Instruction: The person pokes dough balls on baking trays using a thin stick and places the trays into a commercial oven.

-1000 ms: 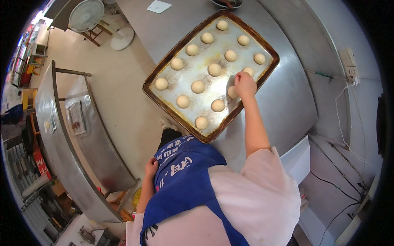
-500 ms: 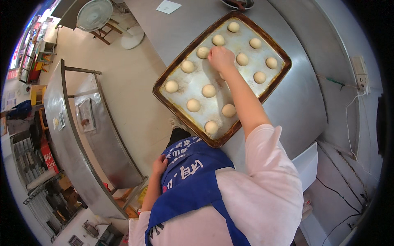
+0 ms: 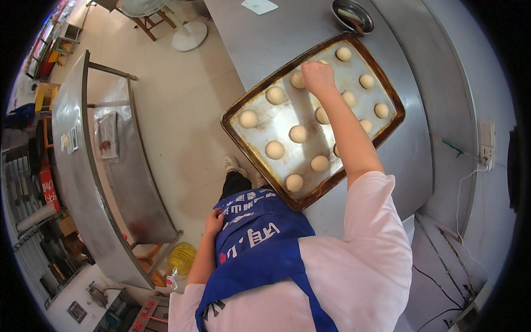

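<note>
A rimmed baking tray (image 3: 235,139) with a browned edge holds several round, pale dough balls (image 3: 298,134) laid out in rows. Over its far left side is my right hand (image 3: 318,77), closed in a fist with the fingertips turned away from view. It partly covers one dough ball (image 3: 324,62), and another dough ball (image 3: 297,81) shows just left of the knuckles. What the fist holds, if anything, is hidden. My left hand (image 3: 214,222) hangs low, resting against the blue apron (image 3: 260,229) with loose fingers and nothing visible in it.
The tray sits on a steel table (image 3: 260,44). Behind it stand a metal bowl (image 3: 362,12) with utensils and a white card (image 3: 259,6). A wall socket (image 3: 487,146) with a cable is on the right. A metal rack (image 3: 102,182) and a fan base (image 3: 189,36) stand left.
The view has shifted, so the tray appears lower and further right. My right fist has moved slightly and now covers part of a dough ball that was in full view. My left hand stays put.
</note>
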The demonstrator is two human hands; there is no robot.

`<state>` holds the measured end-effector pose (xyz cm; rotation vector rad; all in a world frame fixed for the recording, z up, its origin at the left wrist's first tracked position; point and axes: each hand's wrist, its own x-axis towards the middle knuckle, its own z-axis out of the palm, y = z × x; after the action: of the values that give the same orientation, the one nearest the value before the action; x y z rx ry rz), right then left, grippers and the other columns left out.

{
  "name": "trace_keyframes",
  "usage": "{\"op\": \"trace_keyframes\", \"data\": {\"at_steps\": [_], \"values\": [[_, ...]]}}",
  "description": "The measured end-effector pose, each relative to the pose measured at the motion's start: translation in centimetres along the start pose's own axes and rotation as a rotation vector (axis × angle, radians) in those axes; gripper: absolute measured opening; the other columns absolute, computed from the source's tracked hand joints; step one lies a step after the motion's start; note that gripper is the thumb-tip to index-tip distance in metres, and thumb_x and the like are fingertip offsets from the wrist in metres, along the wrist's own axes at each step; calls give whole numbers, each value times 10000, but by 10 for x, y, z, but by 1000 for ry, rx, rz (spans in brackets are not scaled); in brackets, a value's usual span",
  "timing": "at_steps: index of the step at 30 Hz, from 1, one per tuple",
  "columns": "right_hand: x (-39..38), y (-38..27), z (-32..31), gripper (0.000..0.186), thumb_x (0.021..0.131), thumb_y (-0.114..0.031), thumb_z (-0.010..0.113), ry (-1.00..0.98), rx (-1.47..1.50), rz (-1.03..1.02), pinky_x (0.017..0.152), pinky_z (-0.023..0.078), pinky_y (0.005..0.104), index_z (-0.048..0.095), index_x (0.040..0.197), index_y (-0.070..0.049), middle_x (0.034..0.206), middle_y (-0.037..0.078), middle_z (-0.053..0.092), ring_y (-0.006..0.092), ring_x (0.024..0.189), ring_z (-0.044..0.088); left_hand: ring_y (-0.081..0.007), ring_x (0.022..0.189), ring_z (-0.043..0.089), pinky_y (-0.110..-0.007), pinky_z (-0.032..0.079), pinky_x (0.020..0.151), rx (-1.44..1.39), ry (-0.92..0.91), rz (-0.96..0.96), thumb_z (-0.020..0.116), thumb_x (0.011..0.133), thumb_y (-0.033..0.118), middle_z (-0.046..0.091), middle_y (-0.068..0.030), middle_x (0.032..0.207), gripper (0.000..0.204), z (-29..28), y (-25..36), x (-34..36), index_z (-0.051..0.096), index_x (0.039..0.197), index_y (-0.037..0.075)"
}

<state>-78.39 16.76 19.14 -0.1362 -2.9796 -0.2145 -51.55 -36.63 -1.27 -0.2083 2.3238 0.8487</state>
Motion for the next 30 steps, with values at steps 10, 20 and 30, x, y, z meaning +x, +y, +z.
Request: {"op": "trace_keyframes", "data": {"at_steps": [10,20,30], "values": [[3,13,-25,102,802,-104,563,8,-6,61,719,534,375,659,832,-91,898,80,624,249,907,633,-280,1020,640,-354,487,895,-36,-9,-44,556,849,205,660,-173,1097,397,1,15,-12,580,1200,20],[3,14,11,102,798,-143,563,149,47,35,687,527,385,655,769,-108,845,76,620,253,847,633,-275,1026,638,-352,486,897,-27,-20,-35,557,847,203,659,-167,1105,391,1,13,-6,584,1198,33],[-27,11,-6,113,783,-121,563,164,212,109,708,522,387,672,799,-97,864,81,633,251,854,626,-272,1028,635,-357,482,902,13,-23,-55,559,844,214,657,-157,1112,394,-4,7,-3,587,1201,48]]}}
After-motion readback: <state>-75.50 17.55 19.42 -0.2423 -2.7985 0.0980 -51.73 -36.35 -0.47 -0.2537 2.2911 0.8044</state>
